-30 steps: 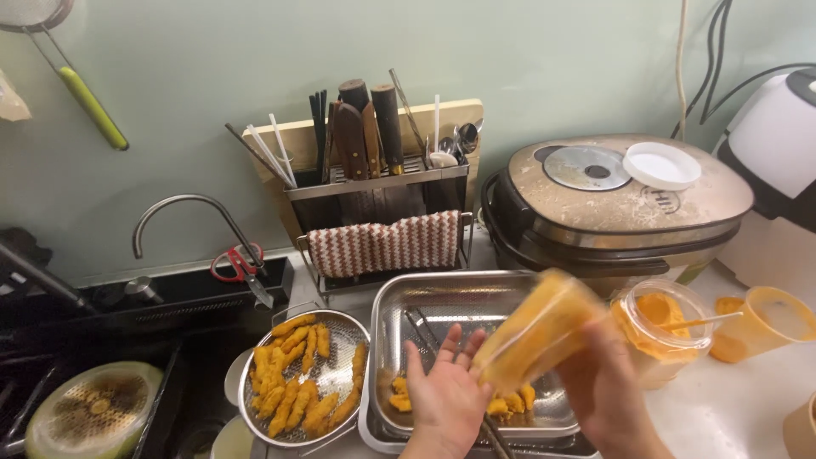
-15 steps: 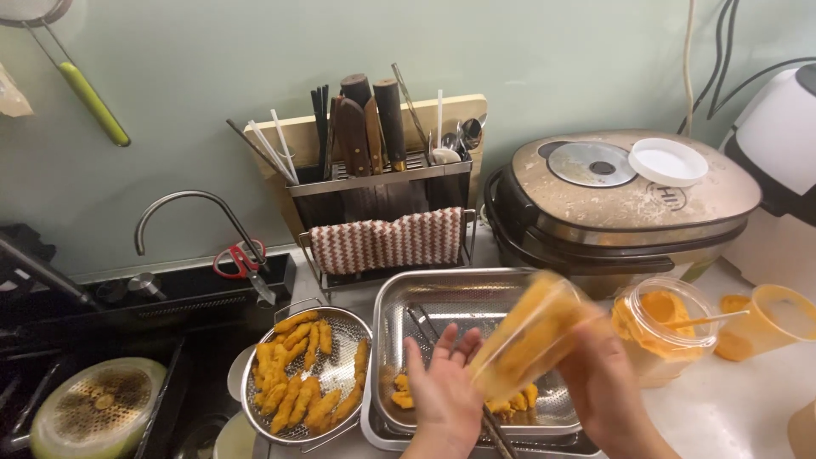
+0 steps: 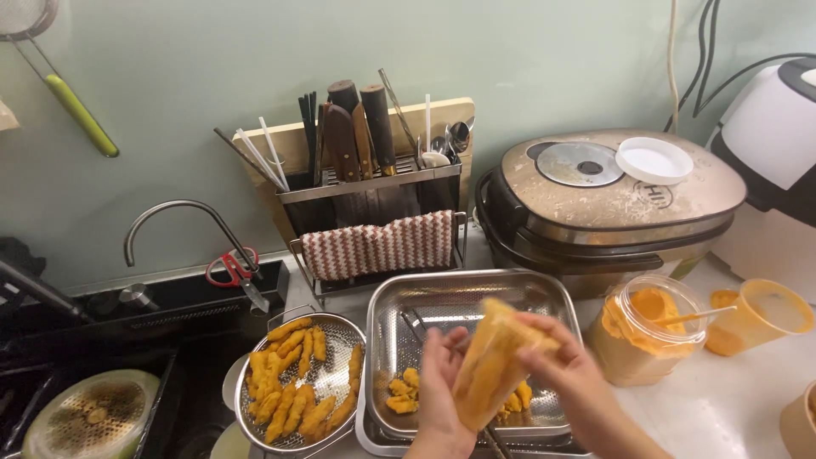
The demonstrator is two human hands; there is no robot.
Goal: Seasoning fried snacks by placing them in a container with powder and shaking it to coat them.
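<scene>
Over steel tray [image 3: 476, 293], right fingers [image 3: 544, 336] grip tilted orange tub [image 3: 493, 365].

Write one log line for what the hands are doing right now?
left hand: touching orange bag | right hand: gripping orange bag, tilted over steel tray | round strainer of breaded pieces: beside tray

Single head-worn view, looking down and forward, close over kitchen counter [image 3: 722, 408], facing wall
</scene>
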